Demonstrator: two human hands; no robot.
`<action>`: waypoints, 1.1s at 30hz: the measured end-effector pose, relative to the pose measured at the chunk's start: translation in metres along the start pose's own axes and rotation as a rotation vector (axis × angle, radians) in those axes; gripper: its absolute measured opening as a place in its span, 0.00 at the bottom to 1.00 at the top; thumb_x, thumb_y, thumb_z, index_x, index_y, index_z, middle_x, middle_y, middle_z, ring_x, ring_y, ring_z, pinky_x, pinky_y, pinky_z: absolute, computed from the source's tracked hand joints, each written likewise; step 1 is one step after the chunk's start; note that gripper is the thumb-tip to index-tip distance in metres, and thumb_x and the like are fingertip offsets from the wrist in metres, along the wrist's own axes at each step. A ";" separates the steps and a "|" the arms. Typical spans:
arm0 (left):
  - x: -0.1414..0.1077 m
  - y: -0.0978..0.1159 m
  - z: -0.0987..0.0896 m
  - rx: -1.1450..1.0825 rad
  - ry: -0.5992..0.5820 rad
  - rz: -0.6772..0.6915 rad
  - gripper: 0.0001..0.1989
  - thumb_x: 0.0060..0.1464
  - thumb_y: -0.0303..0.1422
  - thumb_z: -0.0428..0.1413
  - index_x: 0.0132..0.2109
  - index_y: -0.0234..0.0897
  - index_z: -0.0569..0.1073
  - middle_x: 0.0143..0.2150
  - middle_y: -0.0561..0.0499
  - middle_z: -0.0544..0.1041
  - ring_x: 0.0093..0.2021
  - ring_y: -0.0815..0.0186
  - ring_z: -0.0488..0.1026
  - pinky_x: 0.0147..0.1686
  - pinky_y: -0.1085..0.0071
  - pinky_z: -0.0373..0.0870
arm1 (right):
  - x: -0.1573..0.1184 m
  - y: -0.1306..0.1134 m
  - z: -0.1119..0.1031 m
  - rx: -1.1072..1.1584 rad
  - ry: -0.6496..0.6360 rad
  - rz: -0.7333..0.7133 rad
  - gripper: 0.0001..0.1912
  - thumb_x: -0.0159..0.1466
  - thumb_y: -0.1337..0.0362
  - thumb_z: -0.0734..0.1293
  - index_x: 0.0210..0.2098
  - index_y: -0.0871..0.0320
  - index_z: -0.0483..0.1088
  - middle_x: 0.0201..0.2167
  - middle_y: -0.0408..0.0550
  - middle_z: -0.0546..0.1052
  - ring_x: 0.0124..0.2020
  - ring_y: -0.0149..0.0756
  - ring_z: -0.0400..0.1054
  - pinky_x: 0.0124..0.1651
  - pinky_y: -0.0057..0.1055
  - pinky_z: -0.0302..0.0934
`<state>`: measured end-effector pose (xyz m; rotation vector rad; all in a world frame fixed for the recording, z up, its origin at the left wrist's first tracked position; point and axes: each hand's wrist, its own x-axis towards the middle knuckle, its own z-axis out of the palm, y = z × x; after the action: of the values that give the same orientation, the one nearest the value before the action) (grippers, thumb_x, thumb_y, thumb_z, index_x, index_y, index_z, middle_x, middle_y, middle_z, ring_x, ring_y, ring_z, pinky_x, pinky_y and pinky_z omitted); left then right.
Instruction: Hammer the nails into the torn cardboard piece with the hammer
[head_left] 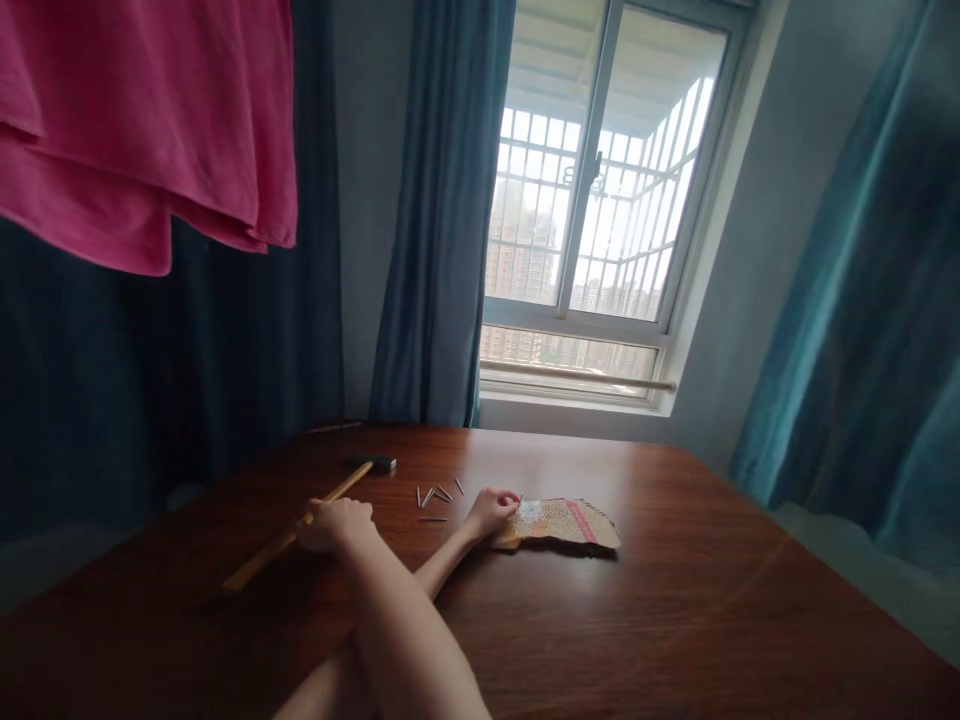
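Note:
My forearms cross, the right one above the left. My right hand (337, 524) is at the left, wrapped round the wooden handle of a hammer (264, 566), whose dark head (382, 464) lies toward the back of the table. Farther right, my left hand (495, 511) rests at the left end of a patterned piece of cardboard (559, 522) with a torn edge. Its fingertips pinch a small nail (521, 496), seen only in part. Several loose nails (442, 493) lie on the table between the hammer head and my left hand.
The brown wooden table (675, 600) reaches back to the wall below a barred window (592, 200). Blue curtains (442, 220) hang beside the window and at the far right. A pink cloth (150, 130) hangs at the upper left, above the table's level.

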<state>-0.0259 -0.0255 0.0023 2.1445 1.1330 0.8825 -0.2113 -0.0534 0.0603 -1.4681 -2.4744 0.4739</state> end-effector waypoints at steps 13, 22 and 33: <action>0.000 0.000 -0.001 0.002 0.025 -0.017 0.15 0.45 0.35 0.52 0.37 0.33 0.79 0.27 0.48 0.78 0.27 0.67 0.71 0.28 0.75 0.62 | 0.023 -0.004 0.007 0.227 -0.006 0.196 0.26 0.52 0.47 0.66 0.44 0.57 0.70 0.45 0.58 0.75 0.45 0.54 0.69 0.41 0.48 0.64; 0.000 0.000 0.002 -0.012 0.025 -0.038 0.15 0.46 0.34 0.52 0.37 0.32 0.79 0.26 0.49 0.77 0.26 0.67 0.70 0.26 0.76 0.60 | 0.010 0.000 -0.007 0.430 0.113 0.374 0.31 0.51 0.63 0.67 0.53 0.64 0.59 0.48 0.64 0.71 0.49 0.51 0.67 0.44 0.45 0.64; 0.000 0.003 -0.001 -0.034 0.035 -0.057 0.15 0.45 0.35 0.53 0.37 0.31 0.79 0.29 0.47 0.78 0.30 0.65 0.72 0.29 0.74 0.63 | -0.031 0.029 -0.061 0.685 0.262 0.255 0.21 0.52 0.65 0.64 0.44 0.67 0.63 0.39 0.61 0.73 0.39 0.46 0.71 0.34 0.35 0.67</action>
<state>-0.0255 -0.0268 0.0055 2.0665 1.1816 0.9103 -0.1521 -0.0579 0.1048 -1.4209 -1.6760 0.9829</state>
